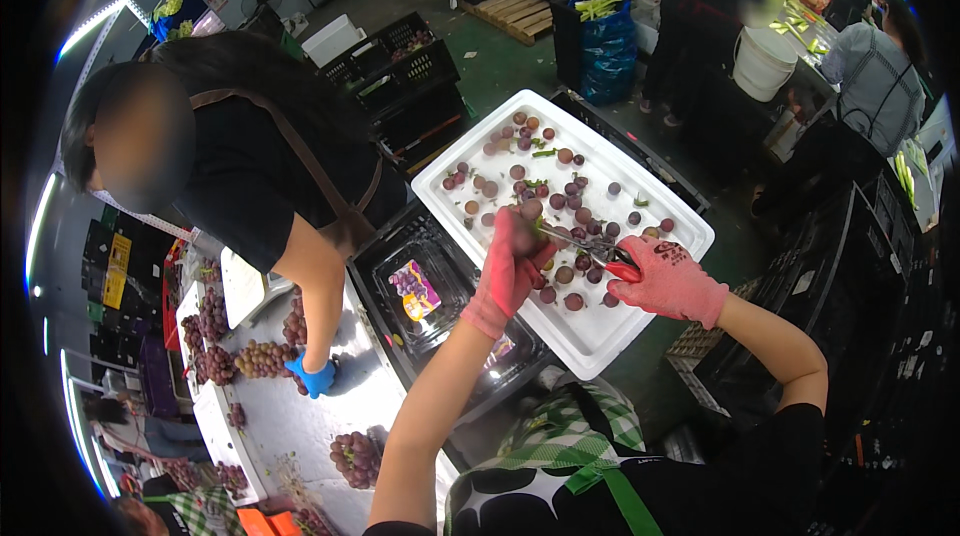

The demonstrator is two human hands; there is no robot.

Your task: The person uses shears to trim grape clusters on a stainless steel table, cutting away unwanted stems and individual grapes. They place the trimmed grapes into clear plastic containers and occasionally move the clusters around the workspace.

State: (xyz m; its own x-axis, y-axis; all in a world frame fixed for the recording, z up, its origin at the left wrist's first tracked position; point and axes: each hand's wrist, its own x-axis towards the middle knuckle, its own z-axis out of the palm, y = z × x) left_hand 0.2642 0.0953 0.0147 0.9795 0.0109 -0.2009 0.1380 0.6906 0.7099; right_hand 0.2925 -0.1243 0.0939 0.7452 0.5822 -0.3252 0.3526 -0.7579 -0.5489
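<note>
My left hand (502, 277), in a red-coated knit glove, grips a small stem piece with grapes (531, 209) over a white foam tray (592, 348). My right hand (669, 277), in a matching pink glove, is closed around red-handled snips (621, 270). Their metal blades reach left to the stem at my left fingers; whether the blade tips are apart is hard to see. Loose purple and brownish grapes (574, 301) lie scattered across the tray, among bits of green stem (545, 153). My left fingers hide part of the held grapes.
Left of the tray, a black crate (367, 266) holds clear plastic packaging with a grape-picture label (415, 290). A co-worker's blue-gloved hand (313, 375) touches grape bunches (262, 360) on a metal table (281, 423). Stacked black crates (420, 71) and a blue bag (609, 48) stand beyond.
</note>
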